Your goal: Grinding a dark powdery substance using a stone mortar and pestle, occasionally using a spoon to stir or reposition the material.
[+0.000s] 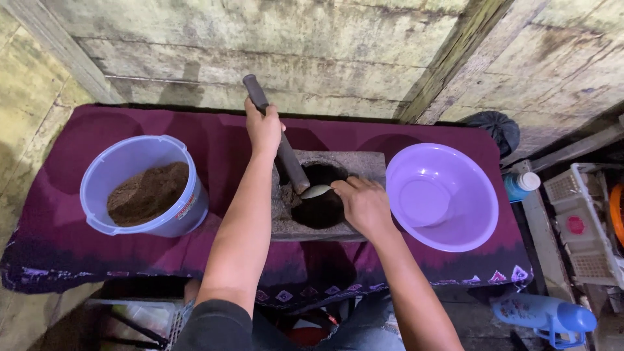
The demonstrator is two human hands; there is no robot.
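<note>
A grey stone mortar block [364, 162] sits in the middle of a table draped in purple cloth [65, 240]. Its hollow [322, 211] holds dark ground powder. My left hand [263, 130] grips a long dark pestle [286, 156] that leans down into the hollow. Over the hollow's right rim, my right hand [364, 205] holds a metal spoon [316, 191] whose bowl lies next to the pestle tip.
A pale blue bucket [97, 188] with brown powder [148, 193] stands at left. An empty purple basin [455, 240] stands at right. Right of the table are a blue bottle with white cap [520, 185], a white crate [585, 227] and a blue jug [546, 315]. A stone wall stands behind.
</note>
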